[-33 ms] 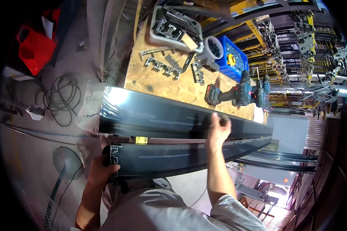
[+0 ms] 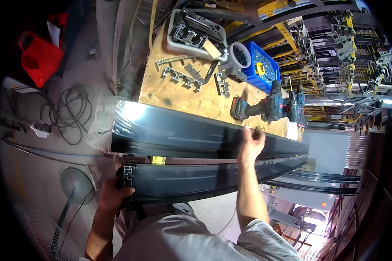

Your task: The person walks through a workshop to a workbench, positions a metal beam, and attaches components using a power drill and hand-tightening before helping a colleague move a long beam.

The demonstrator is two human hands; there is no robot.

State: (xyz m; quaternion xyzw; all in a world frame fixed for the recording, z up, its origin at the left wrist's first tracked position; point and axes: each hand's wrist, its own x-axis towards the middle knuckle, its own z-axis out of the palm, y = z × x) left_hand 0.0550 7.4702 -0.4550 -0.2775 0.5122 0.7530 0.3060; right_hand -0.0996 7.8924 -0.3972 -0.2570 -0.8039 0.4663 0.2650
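My left hand (image 2: 113, 193) grips the cut end of a long dark metal profile (image 2: 187, 180), which lies nearest to my body. The thumb rests at its ribbed end face; the other fingers are partly hidden. Beyond it, a second dark profile (image 2: 174, 130) with a glossy face runs along the workbench edge. My right hand (image 2: 250, 148) is over this farther profile, fingers curled in and thumb pointing away from me. Whatever it may hold is hidden. Between the two profiles, near their left ends, shows a small yellow block (image 2: 159, 160).
On the wooden workbench (image 2: 170, 98) are cordless drills (image 2: 272, 104), cut profile pieces (image 2: 181, 79), a grey bin (image 2: 174, 45) of offcuts, a round tub (image 2: 239, 54) and a blue box (image 2: 259, 78) of small fasteners. Profile racks (image 2: 344, 48) stand far right; a coiled cable (image 2: 72, 111) lies left.
My right hand has shifted slightly to the right above the farther profile. The left hand keeps its grip on the near profile's end.
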